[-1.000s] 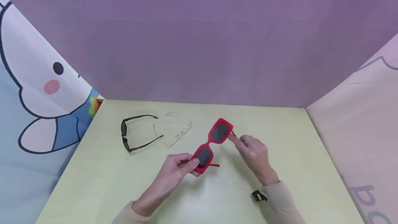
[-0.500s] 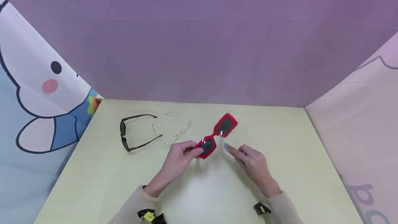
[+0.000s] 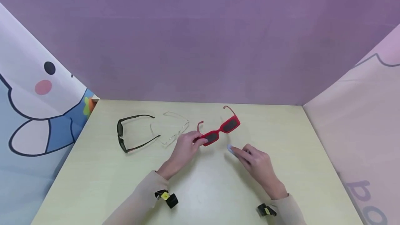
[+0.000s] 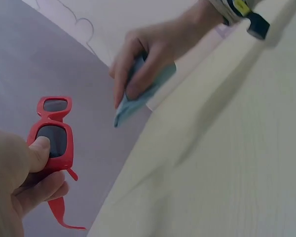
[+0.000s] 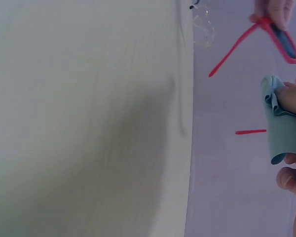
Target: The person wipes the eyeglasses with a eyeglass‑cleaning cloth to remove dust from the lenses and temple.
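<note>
My left hand pinches one lens end of a pair of red sunglasses, thumb on the dark lens. The sunglasses are held above the table with both temples unfolded, pointing away. In the left wrist view, the thumb lies across the nearer lens. To the right, my right hand holds a folded light-blue cloth between thumb and fingers, apart from the sunglasses. Only a small tip of the cloth shows in the head view; the right wrist view shows it bunched under the thumb.
Black-framed sunglasses lie with temples spread on the left of the pale table. Beside them are clear-framed eyeglasses, partly behind my left hand. A purple backdrop rises at the back, with printed cloth panels at both sides.
The left hand has moved up and away and turned the red sunglasses so their temples now show at the far side. The right hand's cloth has come apart from them.
</note>
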`<move>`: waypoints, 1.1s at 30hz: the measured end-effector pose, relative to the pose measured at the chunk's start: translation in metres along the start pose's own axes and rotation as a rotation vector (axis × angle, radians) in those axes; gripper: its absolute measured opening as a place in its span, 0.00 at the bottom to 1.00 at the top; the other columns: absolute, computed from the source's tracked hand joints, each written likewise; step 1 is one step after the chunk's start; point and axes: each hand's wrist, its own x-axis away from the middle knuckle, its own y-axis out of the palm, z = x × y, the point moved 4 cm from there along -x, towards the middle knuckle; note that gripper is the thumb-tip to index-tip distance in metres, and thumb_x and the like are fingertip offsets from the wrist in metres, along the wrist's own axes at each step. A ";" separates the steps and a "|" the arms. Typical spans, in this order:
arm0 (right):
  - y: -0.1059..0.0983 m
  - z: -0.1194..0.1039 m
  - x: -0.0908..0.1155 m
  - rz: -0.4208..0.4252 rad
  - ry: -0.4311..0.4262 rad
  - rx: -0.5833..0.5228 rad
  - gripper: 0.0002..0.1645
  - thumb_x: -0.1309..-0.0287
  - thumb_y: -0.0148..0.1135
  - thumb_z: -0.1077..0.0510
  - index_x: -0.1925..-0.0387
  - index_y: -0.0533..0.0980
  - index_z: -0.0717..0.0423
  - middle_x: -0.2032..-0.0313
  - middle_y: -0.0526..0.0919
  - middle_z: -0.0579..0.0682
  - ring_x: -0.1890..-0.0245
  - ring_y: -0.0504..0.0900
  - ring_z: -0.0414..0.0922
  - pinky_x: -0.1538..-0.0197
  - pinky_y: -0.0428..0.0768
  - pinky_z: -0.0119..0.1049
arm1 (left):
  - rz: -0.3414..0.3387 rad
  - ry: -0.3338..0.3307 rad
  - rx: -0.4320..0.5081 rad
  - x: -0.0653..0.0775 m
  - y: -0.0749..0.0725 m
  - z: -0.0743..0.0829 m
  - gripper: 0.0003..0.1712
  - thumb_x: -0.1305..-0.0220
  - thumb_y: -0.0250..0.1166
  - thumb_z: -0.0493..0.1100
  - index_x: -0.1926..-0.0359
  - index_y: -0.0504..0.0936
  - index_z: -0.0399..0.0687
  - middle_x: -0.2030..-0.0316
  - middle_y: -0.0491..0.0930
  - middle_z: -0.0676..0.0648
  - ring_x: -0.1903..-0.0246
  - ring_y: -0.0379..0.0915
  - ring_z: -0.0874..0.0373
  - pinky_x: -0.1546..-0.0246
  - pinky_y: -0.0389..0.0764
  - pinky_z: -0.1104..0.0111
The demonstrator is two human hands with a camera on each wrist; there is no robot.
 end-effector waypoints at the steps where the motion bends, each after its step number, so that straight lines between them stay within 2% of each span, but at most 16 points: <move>1: -0.001 0.000 0.000 -0.003 0.004 -0.003 0.22 0.20 0.50 0.48 0.54 0.88 0.51 0.74 0.75 0.45 0.82 0.67 0.35 0.80 0.63 0.20 | 0.003 0.008 -0.019 -0.001 0.001 -0.002 0.06 0.39 0.75 0.39 0.68 0.87 0.41 0.74 0.81 0.51 0.76 0.70 0.62 0.75 0.72 0.75; 4: -0.004 0.002 0.001 -0.005 0.015 -0.010 0.23 0.20 0.50 0.47 0.54 0.89 0.51 0.74 0.75 0.44 0.82 0.67 0.35 0.80 0.65 0.21 | 0.009 0.033 -0.071 -0.002 0.005 -0.006 0.06 0.39 0.75 0.39 0.68 0.88 0.41 0.74 0.81 0.51 0.76 0.69 0.62 0.74 0.72 0.75; 11: -0.012 0.008 0.001 0.006 0.053 -0.023 0.25 0.20 0.48 0.45 0.55 0.89 0.52 0.73 0.76 0.44 0.81 0.68 0.33 0.80 0.68 0.22 | 0.005 0.124 -0.178 -0.002 0.013 -0.015 0.04 0.41 0.76 0.38 0.68 0.88 0.43 0.71 0.84 0.51 0.71 0.78 0.61 0.69 0.82 0.71; 17: -0.011 0.008 0.000 -0.003 0.049 -0.042 0.24 0.20 0.49 0.45 0.55 0.89 0.51 0.72 0.78 0.44 0.80 0.69 0.33 0.79 0.69 0.21 | -0.049 0.097 -0.218 -0.002 0.019 -0.025 0.03 0.38 0.74 0.37 0.67 0.88 0.43 0.68 0.85 0.50 0.67 0.81 0.59 0.65 0.85 0.67; 20: -0.011 0.008 0.000 0.005 0.055 -0.052 0.16 0.24 0.58 0.50 0.55 0.89 0.52 0.72 0.78 0.44 0.80 0.70 0.33 0.79 0.69 0.21 | -0.074 0.085 -0.236 -0.002 0.023 -0.029 0.03 0.37 0.73 0.36 0.67 0.87 0.42 0.68 0.85 0.49 0.66 0.82 0.58 0.63 0.85 0.65; 22: -0.011 0.009 0.000 0.010 0.069 -0.056 0.09 0.33 0.67 0.58 0.55 0.89 0.53 0.71 0.79 0.44 0.80 0.70 0.32 0.79 0.69 0.20 | -0.091 0.080 -0.250 -0.002 0.025 -0.032 0.03 0.36 0.73 0.36 0.67 0.87 0.42 0.68 0.85 0.50 0.66 0.82 0.58 0.62 0.85 0.65; 23: -0.011 0.010 0.001 0.012 0.082 -0.056 0.10 0.38 0.71 0.62 0.55 0.89 0.54 0.71 0.79 0.45 0.79 0.70 0.32 0.79 0.69 0.20 | -0.098 0.077 -0.256 -0.002 0.026 -0.032 0.03 0.36 0.72 0.36 0.67 0.87 0.43 0.68 0.85 0.50 0.65 0.82 0.58 0.62 0.85 0.65; 26: -0.011 0.015 0.003 0.024 0.167 -0.064 0.20 0.52 0.76 0.71 0.55 0.89 0.55 0.71 0.80 0.45 0.78 0.71 0.32 0.78 0.70 0.20 | -0.116 0.071 -0.280 -0.001 0.029 -0.035 0.02 0.35 0.72 0.37 0.67 0.87 0.45 0.68 0.85 0.51 0.65 0.82 0.58 0.61 0.84 0.66; 31: -0.010 0.028 0.008 0.061 0.397 -0.095 0.18 0.48 0.76 0.70 0.55 0.89 0.56 0.72 0.82 0.47 0.78 0.72 0.33 0.78 0.68 0.21 | -0.133 0.059 -0.292 0.002 0.032 -0.036 0.02 0.33 0.70 0.37 0.64 0.88 0.44 0.66 0.86 0.49 0.63 0.83 0.55 0.58 0.85 0.64; 33: -0.009 0.032 0.010 0.061 0.457 -0.090 0.16 0.46 0.76 0.69 0.55 0.89 0.55 0.73 0.83 0.47 0.78 0.72 0.34 0.79 0.68 0.22 | -0.141 0.050 -0.289 0.003 0.033 -0.037 0.02 0.33 0.69 0.36 0.62 0.89 0.43 0.64 0.87 0.48 0.61 0.84 0.54 0.56 0.85 0.63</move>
